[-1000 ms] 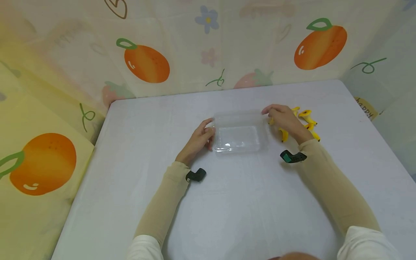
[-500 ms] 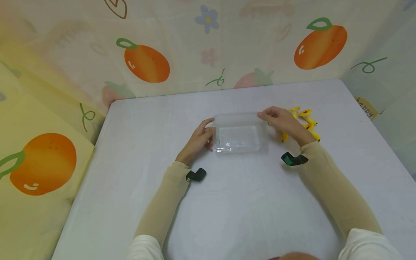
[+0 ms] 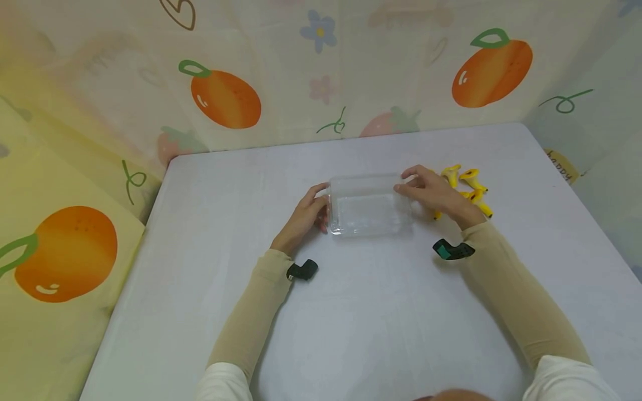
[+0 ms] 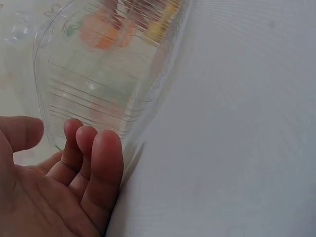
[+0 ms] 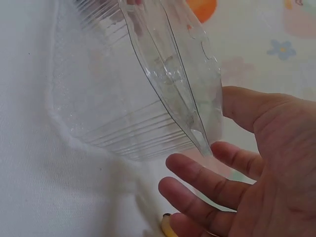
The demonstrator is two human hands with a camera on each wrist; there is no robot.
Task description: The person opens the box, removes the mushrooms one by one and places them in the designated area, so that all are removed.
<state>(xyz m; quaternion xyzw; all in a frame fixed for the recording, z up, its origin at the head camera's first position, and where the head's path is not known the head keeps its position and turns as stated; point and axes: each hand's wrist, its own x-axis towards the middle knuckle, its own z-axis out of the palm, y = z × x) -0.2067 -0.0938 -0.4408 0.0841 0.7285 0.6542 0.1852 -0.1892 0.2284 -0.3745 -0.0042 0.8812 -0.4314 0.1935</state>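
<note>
A clear plastic clamshell box point(image 3: 368, 214) stands on the white table. In the right wrist view its two rims point(image 5: 173, 98) lie one above the other, with a narrow gap visible between them. My left hand point(image 3: 303, 217) is at the box's left side, fingers extended along the wall and thumb apart from the rim. My right hand point(image 3: 433, 195) is at the far right corner. Its thumb point(image 5: 242, 106) reaches the upper clear part, and its spread fingers point(image 5: 197, 177) are by the rim. Whether every fingertip touches the plastic is unclear.
Several small yellow banana-shaped pieces point(image 3: 471, 179) lie right of the box, partly hidden behind the right hand. One tip point(image 5: 169, 225) shows below the fingers in the right wrist view. A fruit-patterned cloth point(image 3: 281, 67) hangs behind the white table point(image 3: 241, 184).
My right hand has moved slightly left and down along the box's right corner, and its thumb and fingers have spread. The left hand has stayed in place.
</note>
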